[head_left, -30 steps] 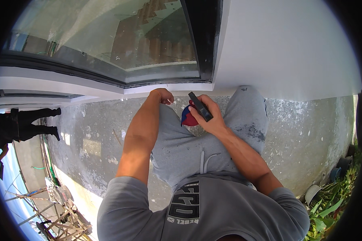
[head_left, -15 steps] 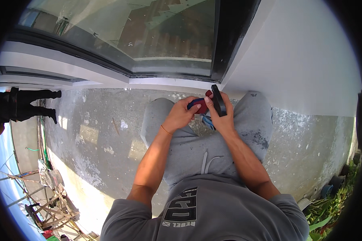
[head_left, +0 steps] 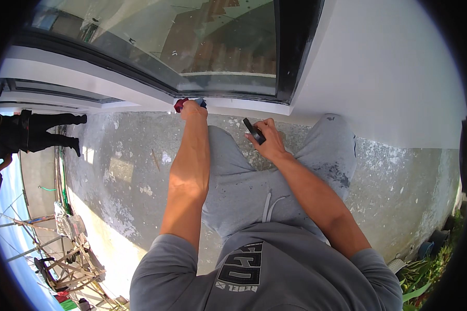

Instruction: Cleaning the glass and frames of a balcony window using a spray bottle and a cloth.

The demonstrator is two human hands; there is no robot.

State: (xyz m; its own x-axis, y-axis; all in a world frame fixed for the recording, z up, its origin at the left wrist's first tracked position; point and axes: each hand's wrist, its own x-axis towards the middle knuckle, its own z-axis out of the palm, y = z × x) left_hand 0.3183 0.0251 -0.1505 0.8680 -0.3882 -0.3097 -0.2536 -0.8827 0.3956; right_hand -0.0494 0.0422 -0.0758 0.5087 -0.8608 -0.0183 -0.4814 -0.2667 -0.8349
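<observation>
At the window sill (head_left: pixel 233 104), my left hand (head_left: pixel 193 109) is closed around a crumpled dark red and blue rag (head_left: pixel 181 105). The rag is pressed at the sill's edge, by the lower left corner of the black window frame (head_left: pixel 213 96). Lower and to the right, between my knees, my right hand (head_left: pixel 271 140) grips a flat, black, thick-edged thing (head_left: pixel 255 131). It is tilted and clear of the sill; its exact kind I cannot make out. My fingers hide part of both things.
A white wall (head_left: pixel 379 78) rises at the right beside the glass pane (head_left: pixel 223 52). Worn concrete floor (head_left: pixel 135 171) lies below. Far left, a person in dark clothes (head_left: pixel 36 132) stands near wooden scaffolding (head_left: pixel 67 259). Plants (head_left: pixel 430 269) grow at the lower right.
My left hand has moved up and left to the sill with the rag, away from my right hand. My right hand has shifted slightly left, still holding the black thing.
</observation>
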